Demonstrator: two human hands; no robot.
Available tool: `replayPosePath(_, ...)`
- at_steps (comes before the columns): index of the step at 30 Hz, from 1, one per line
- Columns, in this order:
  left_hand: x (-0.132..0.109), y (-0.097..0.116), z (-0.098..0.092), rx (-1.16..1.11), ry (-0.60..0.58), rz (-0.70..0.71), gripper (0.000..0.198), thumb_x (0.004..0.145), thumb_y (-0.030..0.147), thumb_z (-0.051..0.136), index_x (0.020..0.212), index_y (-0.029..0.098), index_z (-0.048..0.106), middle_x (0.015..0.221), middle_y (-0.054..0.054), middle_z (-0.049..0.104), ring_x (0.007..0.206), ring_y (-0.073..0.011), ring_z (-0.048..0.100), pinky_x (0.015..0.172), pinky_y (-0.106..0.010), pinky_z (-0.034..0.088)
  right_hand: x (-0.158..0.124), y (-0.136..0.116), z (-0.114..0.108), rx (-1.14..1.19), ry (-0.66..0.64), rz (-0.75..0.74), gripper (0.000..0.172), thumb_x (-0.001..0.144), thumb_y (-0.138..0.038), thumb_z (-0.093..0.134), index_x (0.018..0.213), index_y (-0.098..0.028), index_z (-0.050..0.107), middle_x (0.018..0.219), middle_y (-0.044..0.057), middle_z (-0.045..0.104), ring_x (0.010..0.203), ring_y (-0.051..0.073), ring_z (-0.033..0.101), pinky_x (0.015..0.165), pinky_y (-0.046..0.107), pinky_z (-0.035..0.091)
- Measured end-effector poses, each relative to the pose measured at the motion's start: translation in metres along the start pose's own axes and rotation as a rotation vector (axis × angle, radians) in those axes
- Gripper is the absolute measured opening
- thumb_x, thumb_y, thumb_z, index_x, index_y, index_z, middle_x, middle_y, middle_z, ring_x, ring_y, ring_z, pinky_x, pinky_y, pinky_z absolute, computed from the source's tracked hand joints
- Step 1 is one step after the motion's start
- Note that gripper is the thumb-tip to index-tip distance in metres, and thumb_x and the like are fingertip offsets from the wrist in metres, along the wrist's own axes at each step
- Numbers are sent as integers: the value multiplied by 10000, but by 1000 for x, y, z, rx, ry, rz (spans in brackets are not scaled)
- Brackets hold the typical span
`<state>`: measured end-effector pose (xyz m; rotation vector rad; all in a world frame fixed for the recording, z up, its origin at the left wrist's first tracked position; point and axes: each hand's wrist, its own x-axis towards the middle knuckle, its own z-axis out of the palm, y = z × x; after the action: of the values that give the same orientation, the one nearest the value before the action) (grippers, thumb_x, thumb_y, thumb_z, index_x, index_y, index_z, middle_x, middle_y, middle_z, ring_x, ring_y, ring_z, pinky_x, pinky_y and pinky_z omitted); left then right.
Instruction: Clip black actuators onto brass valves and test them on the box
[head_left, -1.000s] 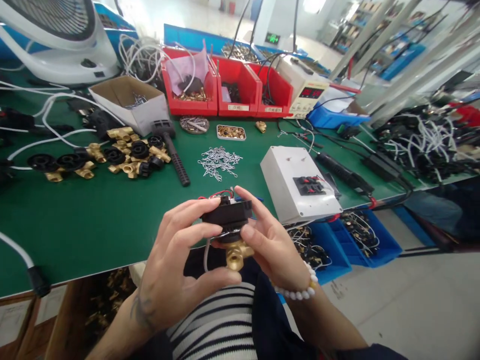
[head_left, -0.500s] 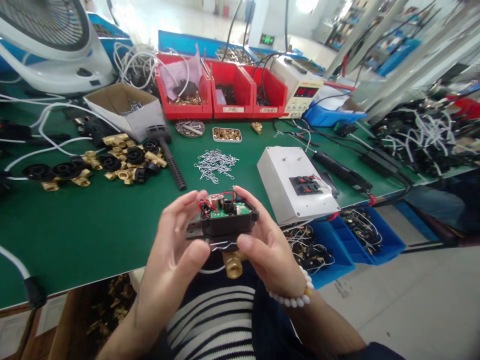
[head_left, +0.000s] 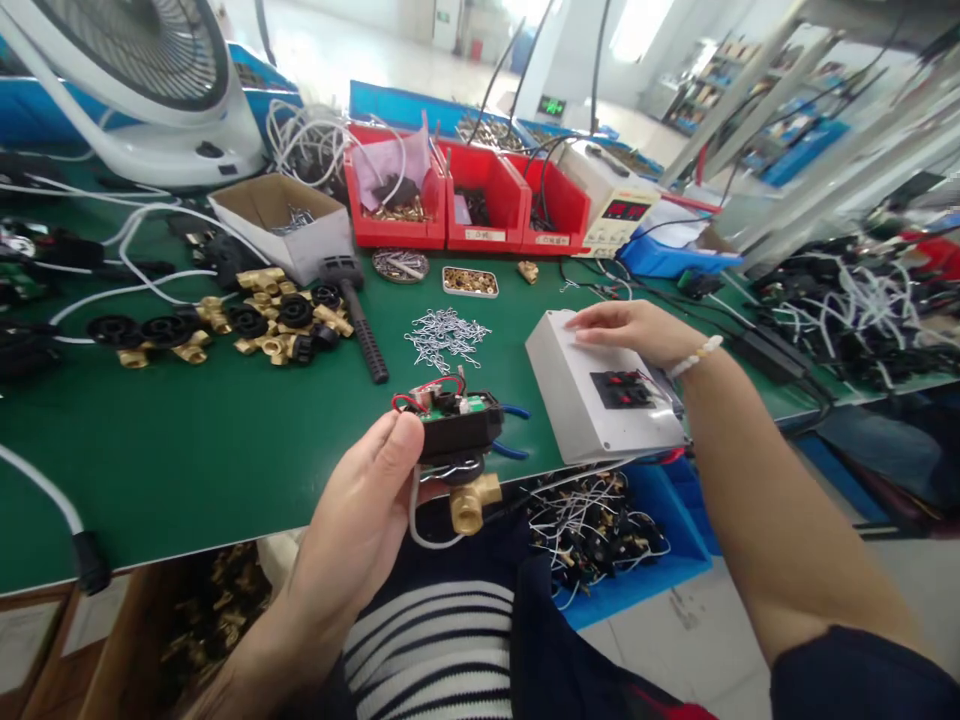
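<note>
My left hand [head_left: 367,490] is closed around the side of a valve actuator [head_left: 459,432], a black housing with its top off, held above the table's front edge. A green circuit board and red wires show inside. Below the housing hangs a brass valve body [head_left: 466,508], with a metal clip between them and a grey cable looping down. My right hand [head_left: 637,328] reaches over the grey switch box [head_left: 566,390], fingers stretched out at its top, where they hide the small toggle switches. Beside the fingers is a black-and-red terminal block [head_left: 626,390].
Wire clips [head_left: 446,338] lie loose on the green table [head_left: 247,450]. Blue handles [head_left: 514,411] show behind the actuator. Brass valves [head_left: 277,345] and a black tool [head_left: 364,330] lie left. Red bins [head_left: 401,230] and a power supply [head_left: 607,215] stand behind; a blue crate [head_left: 690,560] is below.
My right hand has let go of the actuator and moved right to the grey box. My left hand still holds the actuator. The view has shifted slightly left.
</note>
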<state>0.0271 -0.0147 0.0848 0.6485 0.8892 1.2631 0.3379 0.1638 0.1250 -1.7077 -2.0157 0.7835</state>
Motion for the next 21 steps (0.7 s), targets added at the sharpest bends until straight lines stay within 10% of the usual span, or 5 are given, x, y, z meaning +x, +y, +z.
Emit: replayPosePath(21,-27,5,16,214,41,160,535,699,388,881,1171,282,653,1045,-3,732,833,-167,729,731,-219,616,-7,5,28,-17,280,-10,281,798,-381,661,898,-134,754,735,45,690,604,143,532,654,294,463)
